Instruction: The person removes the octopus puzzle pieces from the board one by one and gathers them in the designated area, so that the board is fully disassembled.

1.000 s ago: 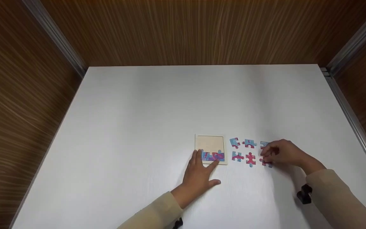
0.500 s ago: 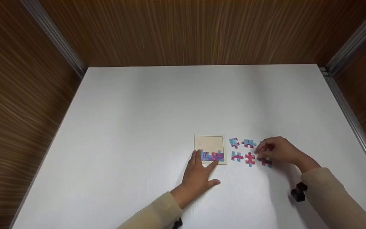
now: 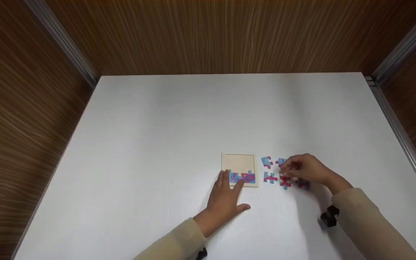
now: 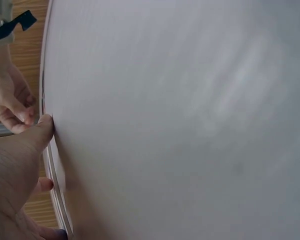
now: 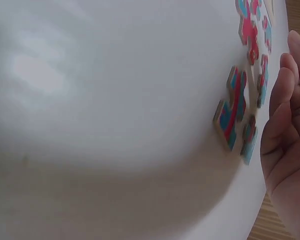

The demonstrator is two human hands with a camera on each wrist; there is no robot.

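A person in beige sleeves point(image 3: 370, 220) leans both arms over a white worktop point(image 3: 179, 119), a small wooden puzzle tray point(image 3: 239, 163) lying about midway between its left and right edges and well apart from the far edge. The left hand point(image 3: 223, 200), reaching up from the near edge, lies flat and released, fingers spread, their tips on the tray's near-left corner and near side, the thumb pointing out toward the right. Two blue, purple and pink inlaid pieces point(image 3: 246, 177) fill the tray's near row. The right hand point(image 3: 309, 170), its forearm angling in from the near-right corner, hovers over loose puzzle pieces point(image 3: 270, 177) set out in two rows between the tray and the worktop's right edge; its wrist is bent, its fingers loosely curled and free of any grip, the tips pointing left, above the gap between the rows. Beneath them sits a red piece point(image 3: 285, 182), partly covered, in the middle of the near row. Dark brackets point(image 3: 330, 216) show at both wrists, and a wood-grain panel point(image 3: 222, 36) rises behind the far edge.
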